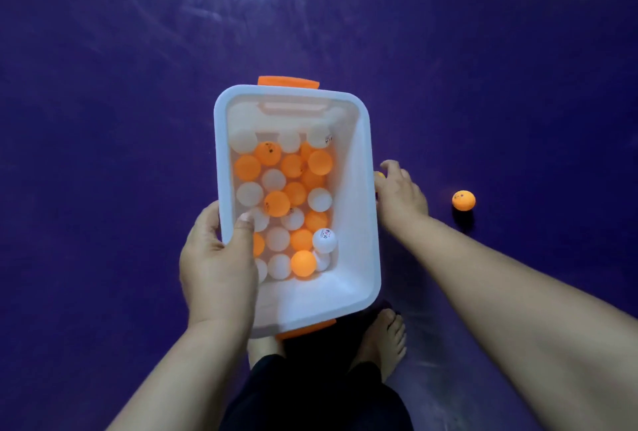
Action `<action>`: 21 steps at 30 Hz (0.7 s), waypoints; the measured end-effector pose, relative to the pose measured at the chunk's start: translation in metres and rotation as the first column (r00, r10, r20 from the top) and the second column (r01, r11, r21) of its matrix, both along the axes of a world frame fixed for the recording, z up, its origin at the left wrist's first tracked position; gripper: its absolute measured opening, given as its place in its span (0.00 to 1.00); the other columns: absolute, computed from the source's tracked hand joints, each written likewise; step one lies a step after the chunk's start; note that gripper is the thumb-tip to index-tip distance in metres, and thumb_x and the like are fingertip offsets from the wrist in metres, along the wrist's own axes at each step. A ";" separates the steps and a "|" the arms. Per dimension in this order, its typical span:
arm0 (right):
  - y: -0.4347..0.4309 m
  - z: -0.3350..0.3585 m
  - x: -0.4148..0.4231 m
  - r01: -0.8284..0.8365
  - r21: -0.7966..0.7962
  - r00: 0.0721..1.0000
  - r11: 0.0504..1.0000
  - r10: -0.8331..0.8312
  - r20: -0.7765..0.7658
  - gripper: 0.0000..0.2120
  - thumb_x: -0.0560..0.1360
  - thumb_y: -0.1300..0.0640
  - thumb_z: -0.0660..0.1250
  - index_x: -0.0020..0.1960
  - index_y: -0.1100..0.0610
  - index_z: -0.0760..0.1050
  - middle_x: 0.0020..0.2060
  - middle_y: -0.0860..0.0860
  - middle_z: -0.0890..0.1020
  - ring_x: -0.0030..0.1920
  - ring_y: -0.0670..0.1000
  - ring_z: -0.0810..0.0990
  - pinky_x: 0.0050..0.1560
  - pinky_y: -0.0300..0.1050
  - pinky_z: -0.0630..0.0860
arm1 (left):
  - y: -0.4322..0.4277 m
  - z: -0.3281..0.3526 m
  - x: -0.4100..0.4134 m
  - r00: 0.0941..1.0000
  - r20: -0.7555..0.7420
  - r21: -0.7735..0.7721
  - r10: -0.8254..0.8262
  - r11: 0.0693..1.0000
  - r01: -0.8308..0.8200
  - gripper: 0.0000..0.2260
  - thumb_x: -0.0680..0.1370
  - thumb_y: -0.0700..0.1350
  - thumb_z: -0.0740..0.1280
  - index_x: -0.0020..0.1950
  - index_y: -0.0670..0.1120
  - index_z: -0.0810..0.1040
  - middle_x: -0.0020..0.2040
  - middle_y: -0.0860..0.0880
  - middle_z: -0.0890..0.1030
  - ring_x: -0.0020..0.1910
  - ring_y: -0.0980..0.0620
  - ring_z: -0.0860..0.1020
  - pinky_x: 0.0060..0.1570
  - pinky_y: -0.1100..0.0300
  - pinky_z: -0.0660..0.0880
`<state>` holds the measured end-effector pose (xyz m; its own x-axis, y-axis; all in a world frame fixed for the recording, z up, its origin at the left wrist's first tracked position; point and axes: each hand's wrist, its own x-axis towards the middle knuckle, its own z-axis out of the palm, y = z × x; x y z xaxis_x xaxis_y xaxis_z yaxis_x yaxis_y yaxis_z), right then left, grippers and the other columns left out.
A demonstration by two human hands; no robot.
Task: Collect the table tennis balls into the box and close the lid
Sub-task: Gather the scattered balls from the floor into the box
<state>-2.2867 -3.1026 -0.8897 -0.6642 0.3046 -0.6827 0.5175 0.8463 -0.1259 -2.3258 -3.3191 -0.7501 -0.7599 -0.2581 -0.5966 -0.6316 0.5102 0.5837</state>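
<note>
Head — box (359, 223) in left grip (217, 258), balls (276, 202) inside

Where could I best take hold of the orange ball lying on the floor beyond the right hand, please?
Pinch the orange ball across its widest part, probably between thumb and forefinger, coming straight down from above: it is round, rests on the floor and nothing touches its sides.
</note>
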 end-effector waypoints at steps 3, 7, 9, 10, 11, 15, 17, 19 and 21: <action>-0.002 -0.012 0.011 -0.033 0.056 0.999 0.998 0.031 0.037 0.13 0.75 0.56 0.64 0.58 0.55 0.67 0.54 0.55 0.66 0.46 0.55 0.68 0.39 0.48 0.68 | 0.001 -0.010 -0.001 1.000 -0.014 0.002 0.008 1.000 -0.008 0.06 0.78 0.49 0.64 0.53 0.57 0.77 0.47 0.56 0.82 0.47 0.51 0.80 0.47 0.50 0.78; 0.011 0.000 0.038 0.244 0.067 0.969 0.968 -0.239 -0.067 0.07 0.76 0.56 0.61 0.52 0.57 0.67 0.50 0.54 0.68 0.39 0.58 0.72 0.34 0.47 0.64 | 0.011 -0.010 -0.001 1.000 -0.006 0.001 -0.008 1.000 0.008 0.06 0.78 0.49 0.64 0.53 0.56 0.77 0.46 0.56 0.81 0.47 0.51 0.80 0.46 0.52 0.78; 0.026 0.010 0.055 0.435 0.080 0.893 0.897 -0.417 -0.168 0.04 0.74 0.59 0.61 0.45 0.57 0.66 0.45 0.53 0.69 0.37 0.58 0.71 0.34 0.47 0.63 | 0.020 -0.008 -0.002 1.000 0.003 0.008 -0.020 1.000 0.020 0.06 0.78 0.50 0.64 0.54 0.56 0.77 0.47 0.56 0.81 0.47 0.51 0.80 0.48 0.50 0.78; 0.035 0.015 0.063 0.502 0.100 0.856 0.859 -0.476 -0.204 0.04 0.73 0.60 0.61 0.42 0.57 0.65 0.43 0.53 0.70 0.36 0.58 0.70 0.34 0.47 0.63 | 0.025 -0.008 -0.002 1.000 0.008 0.013 -0.030 0.999 0.030 0.07 0.78 0.50 0.64 0.54 0.56 0.77 0.47 0.55 0.82 0.47 0.50 0.80 0.48 0.48 0.79; 0.044 0.018 0.072 0.555 0.122 0.822 0.823 -0.520 -0.229 0.04 0.72 0.61 0.61 0.42 0.57 0.66 0.43 0.54 0.72 0.36 0.58 0.71 0.35 0.47 0.63 | 0.031 -0.009 -0.002 0.999 0.012 0.018 -0.038 0.999 0.038 0.07 0.77 0.51 0.64 0.54 0.57 0.77 0.47 0.55 0.82 0.47 0.50 0.80 0.49 0.47 0.79; 0.071 0.018 0.093 0.656 0.190 0.752 0.731 -0.611 -0.246 0.17 0.74 0.53 0.65 0.59 0.58 0.67 0.55 0.57 0.76 0.49 0.62 0.77 0.38 0.47 0.66 | 0.052 -0.014 -0.002 0.998 0.007 0.055 -0.067 0.996 0.067 0.06 0.78 0.49 0.64 0.53 0.56 0.77 0.45 0.56 0.81 0.46 0.51 0.80 0.45 0.52 0.78; 0.079 0.010 0.093 0.602 0.232 0.798 0.764 -0.581 -0.158 0.28 0.75 0.48 0.65 0.69 0.55 0.60 0.60 0.57 0.75 0.54 0.61 0.77 0.40 0.48 0.68 | 0.062 -0.017 -0.002 0.996 0.006 0.076 -0.090 0.993 0.089 0.05 0.78 0.49 0.64 0.52 0.56 0.77 0.44 0.56 0.80 0.44 0.53 0.79 0.43 0.55 0.77; 0.086 0.000 0.090 0.568 0.241 0.819 0.787 -0.571 -0.062 0.31 0.76 0.46 0.64 0.73 0.51 0.54 0.60 0.57 0.75 0.56 0.60 0.76 0.41 0.48 0.68 | 0.068 -0.021 -0.002 0.993 0.000 0.083 -0.119 0.989 0.119 0.04 0.78 0.49 0.64 0.51 0.57 0.76 0.43 0.57 0.80 0.44 0.53 0.78 0.43 0.56 0.77; 0.091 -0.007 0.087 0.516 0.241 0.843 0.822 -0.537 0.026 0.27 0.77 0.47 0.62 0.72 0.51 0.57 0.57 0.57 0.77 0.54 0.61 0.77 0.40 0.47 0.68 | 0.073 -0.023 -0.002 0.989 -0.005 0.085 -0.149 0.985 0.149 0.04 0.78 0.49 0.64 0.50 0.58 0.77 0.44 0.56 0.81 0.45 0.54 0.79 0.44 0.55 0.78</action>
<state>-2.1996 -3.0117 -0.8966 -0.3001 0.7367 -0.6060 0.8920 0.4419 0.0954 -2.3278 -3.2465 -0.7726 -0.7852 -0.0901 -0.6126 -0.5531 0.5470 0.6284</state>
